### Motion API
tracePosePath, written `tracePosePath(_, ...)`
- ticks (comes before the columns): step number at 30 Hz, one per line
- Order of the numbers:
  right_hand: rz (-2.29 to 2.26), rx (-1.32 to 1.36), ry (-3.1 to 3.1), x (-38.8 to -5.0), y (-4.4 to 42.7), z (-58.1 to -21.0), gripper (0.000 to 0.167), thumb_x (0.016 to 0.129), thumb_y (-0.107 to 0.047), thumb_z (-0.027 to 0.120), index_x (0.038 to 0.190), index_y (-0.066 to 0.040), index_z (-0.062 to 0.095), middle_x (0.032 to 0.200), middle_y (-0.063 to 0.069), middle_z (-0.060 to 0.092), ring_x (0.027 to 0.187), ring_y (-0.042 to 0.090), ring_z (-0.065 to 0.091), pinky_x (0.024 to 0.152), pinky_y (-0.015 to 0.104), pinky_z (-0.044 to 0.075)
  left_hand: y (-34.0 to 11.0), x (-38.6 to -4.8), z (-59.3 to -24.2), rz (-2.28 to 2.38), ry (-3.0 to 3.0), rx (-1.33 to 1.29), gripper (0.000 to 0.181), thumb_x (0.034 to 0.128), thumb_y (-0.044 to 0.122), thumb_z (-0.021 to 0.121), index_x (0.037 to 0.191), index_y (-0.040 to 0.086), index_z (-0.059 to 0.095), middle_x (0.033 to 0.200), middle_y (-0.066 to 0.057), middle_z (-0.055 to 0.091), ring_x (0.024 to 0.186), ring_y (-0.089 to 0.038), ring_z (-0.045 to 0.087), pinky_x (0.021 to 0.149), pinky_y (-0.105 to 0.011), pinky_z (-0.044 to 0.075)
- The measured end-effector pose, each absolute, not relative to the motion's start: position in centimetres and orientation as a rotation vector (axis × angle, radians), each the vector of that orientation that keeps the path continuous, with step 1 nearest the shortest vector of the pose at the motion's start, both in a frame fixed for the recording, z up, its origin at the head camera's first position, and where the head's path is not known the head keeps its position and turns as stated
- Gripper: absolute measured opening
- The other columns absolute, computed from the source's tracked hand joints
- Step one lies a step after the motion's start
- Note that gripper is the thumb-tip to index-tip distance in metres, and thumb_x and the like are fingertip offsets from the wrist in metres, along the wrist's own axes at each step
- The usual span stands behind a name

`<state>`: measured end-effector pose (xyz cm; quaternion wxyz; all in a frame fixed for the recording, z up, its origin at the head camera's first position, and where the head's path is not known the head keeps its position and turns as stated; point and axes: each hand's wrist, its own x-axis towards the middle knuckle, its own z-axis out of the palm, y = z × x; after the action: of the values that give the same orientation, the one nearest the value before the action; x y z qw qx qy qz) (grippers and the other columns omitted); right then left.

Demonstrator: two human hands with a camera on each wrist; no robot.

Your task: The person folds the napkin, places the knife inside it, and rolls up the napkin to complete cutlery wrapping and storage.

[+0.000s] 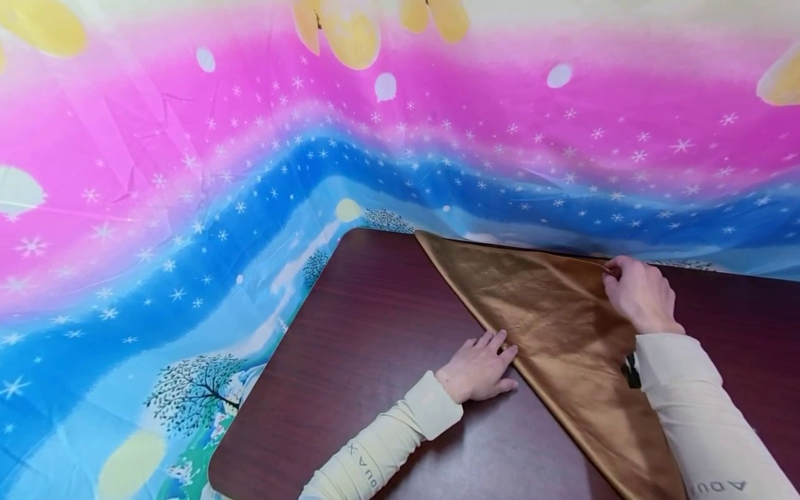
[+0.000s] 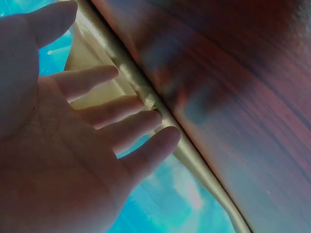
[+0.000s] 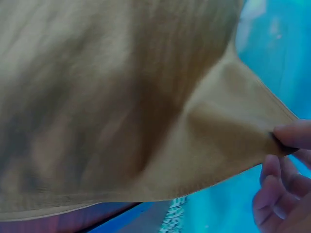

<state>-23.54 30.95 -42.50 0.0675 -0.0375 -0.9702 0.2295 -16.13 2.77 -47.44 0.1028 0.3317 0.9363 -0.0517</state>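
Observation:
A shiny golden-brown satin cloth (image 1: 556, 326) lies folded on the dark wooden table, roughly a triangle with its long fold running diagonally. My left hand (image 1: 478, 368) rests at that fold with its fingers straight; in the left wrist view the fingertips of the left hand (image 2: 73, 145) touch the rolled edge of the cloth (image 2: 199, 167). By the table's far edge, my right hand (image 1: 644, 295) pinches a corner of the cloth. The right wrist view shows the thumb and fingers of the right hand (image 3: 286, 189) on that corner, with the cloth (image 3: 97, 97) stretched away to the left.
The reddish-brown table (image 1: 350, 333) has rounded corners. Behind it and along its left side hangs a pink and blue backdrop (image 1: 250, 160) with snowflakes and trees, close to the table edge. A small black object (image 1: 632, 371) shows beside the right sleeve.

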Motion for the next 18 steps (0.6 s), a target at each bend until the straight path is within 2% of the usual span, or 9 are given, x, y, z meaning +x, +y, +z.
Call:
tracePosePath(9, 0.723, -0.141, -2.915, -23.0, 32.1, -44.0, 0.015, 0.090, -0.017, 0.052, 0.098, -0.004, 0.053, 0.091, 0.027, 0.059, 0.075, 0.043, 0.055, 0.057, 0.046, 0.038, 2.7, -16.1, -47.4, -0.141, 2.749, 0.967, 0.064, 0.0939, 0.059, 0.047, 0.149, 0.028, 0.036, 0.159, -0.001, 0.028, 0.146, -0.018, 0.028, 0.112, -0.034, 0.034)
tracePosePath(18, 0.776, -0.002, -2.885, -22.9, 32.9, -45.7, 0.016, 0.088, -0.007, 0.054, 0.101, 0.001, 0.061, 0.098, 0.027, 0.061, 0.082, 0.040, 0.053, 0.068, 0.049, 0.041, 2.7, -16.2, -47.4, -0.153, 2.758, 0.977, 0.064, 0.0941, 0.059, 0.046, 0.149, 0.028, 0.037, 0.159, -0.001, 0.029, 0.146, -0.019, 0.029, 0.112, -0.034, 0.034)
